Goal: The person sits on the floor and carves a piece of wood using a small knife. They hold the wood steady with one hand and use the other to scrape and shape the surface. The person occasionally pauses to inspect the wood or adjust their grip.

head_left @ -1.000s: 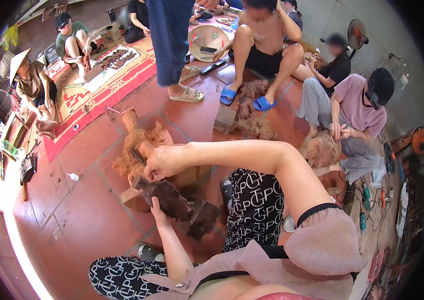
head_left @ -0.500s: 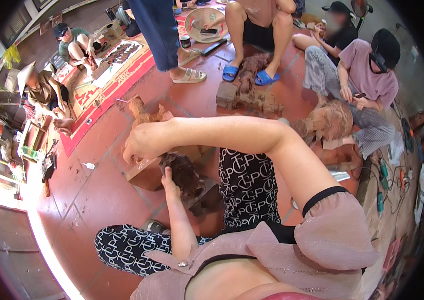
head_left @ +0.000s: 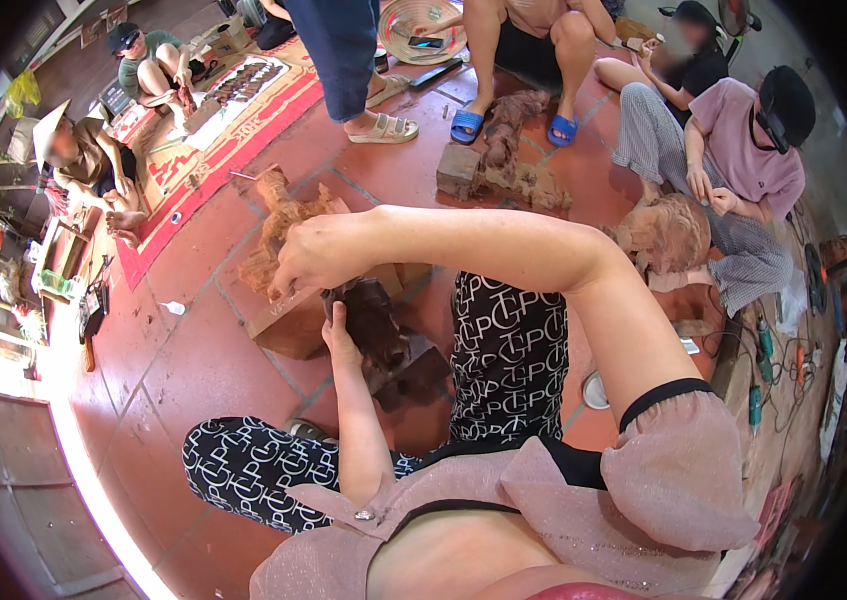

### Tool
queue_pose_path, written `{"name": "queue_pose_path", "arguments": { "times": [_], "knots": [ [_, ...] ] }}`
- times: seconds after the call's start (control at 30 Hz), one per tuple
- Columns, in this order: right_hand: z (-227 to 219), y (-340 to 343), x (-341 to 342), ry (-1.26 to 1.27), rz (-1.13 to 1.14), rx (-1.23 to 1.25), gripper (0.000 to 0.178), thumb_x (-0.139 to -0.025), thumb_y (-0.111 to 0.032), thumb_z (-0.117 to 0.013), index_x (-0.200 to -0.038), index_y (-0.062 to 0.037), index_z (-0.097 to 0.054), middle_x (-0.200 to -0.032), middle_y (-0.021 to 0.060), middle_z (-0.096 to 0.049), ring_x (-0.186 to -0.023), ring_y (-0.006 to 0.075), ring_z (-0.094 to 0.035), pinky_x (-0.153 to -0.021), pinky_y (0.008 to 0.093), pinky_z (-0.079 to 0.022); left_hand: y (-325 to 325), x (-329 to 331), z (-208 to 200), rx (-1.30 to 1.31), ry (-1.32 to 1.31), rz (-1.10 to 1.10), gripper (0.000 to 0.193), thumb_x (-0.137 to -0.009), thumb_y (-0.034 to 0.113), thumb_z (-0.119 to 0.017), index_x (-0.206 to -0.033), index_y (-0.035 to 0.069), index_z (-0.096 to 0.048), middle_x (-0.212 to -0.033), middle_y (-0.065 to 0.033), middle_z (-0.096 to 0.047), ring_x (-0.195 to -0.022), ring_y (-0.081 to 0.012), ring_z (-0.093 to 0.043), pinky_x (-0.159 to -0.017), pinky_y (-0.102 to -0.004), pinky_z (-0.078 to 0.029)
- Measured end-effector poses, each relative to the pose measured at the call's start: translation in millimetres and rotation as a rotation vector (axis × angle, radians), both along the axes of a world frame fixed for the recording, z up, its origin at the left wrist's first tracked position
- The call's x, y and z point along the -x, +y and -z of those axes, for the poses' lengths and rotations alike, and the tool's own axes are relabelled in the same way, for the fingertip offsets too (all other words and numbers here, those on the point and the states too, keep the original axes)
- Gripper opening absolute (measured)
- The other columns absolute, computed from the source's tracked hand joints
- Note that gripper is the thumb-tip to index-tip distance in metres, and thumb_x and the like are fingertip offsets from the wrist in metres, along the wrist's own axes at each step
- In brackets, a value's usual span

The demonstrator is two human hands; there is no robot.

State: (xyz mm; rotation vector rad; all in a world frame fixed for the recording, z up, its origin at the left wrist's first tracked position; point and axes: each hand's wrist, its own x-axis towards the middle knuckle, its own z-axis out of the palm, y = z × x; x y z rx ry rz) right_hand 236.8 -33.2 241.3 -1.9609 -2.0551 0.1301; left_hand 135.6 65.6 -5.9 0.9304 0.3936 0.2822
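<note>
In front of my knees a dark brown wood carving [head_left: 376, 325] leans on a dark base. My left hand [head_left: 344, 345] grips its near left side, thumb pointing up. My right arm reaches across above it. The right hand [head_left: 319, 252] is bent down just beyond the carving's far end, fingers pinched together; anything in them is too hidden to name. Below that hand lies a squared wooden block [head_left: 289, 330] with pale marks on its side. Just past the hand is a rough orange-brown carving [head_left: 274, 225].
Ahead, a person in blue slippers [head_left: 467, 125] sits behind another wood carving [head_left: 516, 150]. At right a person works by a large round carving [head_left: 669, 235]. Power tools with cords [head_left: 766, 345] lie at far right. A red mat [head_left: 244, 125] spreads at upper left; a person stands near it.
My right hand has shifted a little to the right and away from me, its fingers still together. My left hand keeps its grip on the dark carving. The view has tilted slightly.
</note>
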Motion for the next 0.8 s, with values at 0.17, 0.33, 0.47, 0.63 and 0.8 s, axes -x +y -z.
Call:
{"name": "queue_pose_path", "arguments": {
  "times": [0.17, 0.33, 0.47, 0.63, 0.8],
  "knots": [
    [3, 3, -5, 0.052, 0.005, -0.015, 0.02, -0.085, -0.021, -0.055, -0.099, -0.0113, -0.065, -0.087, 0.0101, -0.064, -0.086, 0.0304, -0.061, -0.074, 0.0419, -0.048, 1, -5, 4, 0.01, 0.025, -0.133, 0.064, -0.076, 0.043, -0.073, -0.114, -0.004, -0.052, -0.104, -0.0118, -0.06, -0.09, -0.0213, -0.06, -0.079, -0.0345, -0.051],
    [9, 8, -6, 0.125, 0.013, 0.043, 0.027, -0.088, -0.033, -0.053, -0.102, -0.0134, -0.065, -0.09, 0.0078, -0.064, -0.093, 0.0312, -0.055, -0.078, 0.0425, -0.047, 12, -8, 20, -0.004, 0.11, -0.297, 0.061, -0.079, 0.041, -0.07, -0.116, -0.004, -0.052, -0.111, -0.0107, -0.057, -0.097, -0.0205, -0.056, -0.085, -0.0336, -0.047],
    [12, 11, -7, 0.126, 0.02, 0.13, 0.033, -0.09, -0.04, -0.049, -0.104, -0.014, -0.064, -0.091, 0.0076, -0.064, -0.093, 0.0345, -0.053, -0.079, 0.0447, -0.046, 15, -7, 23, 0.017, 0.072, -0.281, 0.061, -0.08, 0.041, -0.069, -0.118, -0.003, -0.051, -0.113, -0.01, -0.055, -0.101, -0.0196, -0.053, -0.088, -0.0333, -0.044],
    [11, 18, -9, 0.119, 0.069, 0.189, 0.039, -0.091, -0.044, -0.046, -0.104, -0.0122, -0.063, -0.092, 0.0089, -0.064, -0.092, 0.0382, -0.051, -0.08, 0.0474, -0.044, 14, -7, 19, 0.011, 0.072, -0.286, 0.057, -0.082, 0.038, -0.068, -0.118, -0.003, -0.052, -0.111, -0.0089, -0.057, -0.1, -0.0181, -0.054, -0.088, -0.0316, -0.043],
    [12, 22, -9, 0.109, 0.095, 0.258, 0.043, -0.091, -0.046, -0.045, -0.099, -0.0084, -0.063, -0.09, 0.0129, -0.063, -0.096, 0.0382, -0.049, -0.081, 0.0468, -0.043, 12, -6, 11, -0.215, 0.06, -0.353, 0.045, -0.082, 0.035, -0.068, -0.106, -0.002, -0.057, -0.1, -0.0049, -0.057, -0.09, -0.0131, -0.052, -0.082, -0.0275, -0.041]
  ]
}}
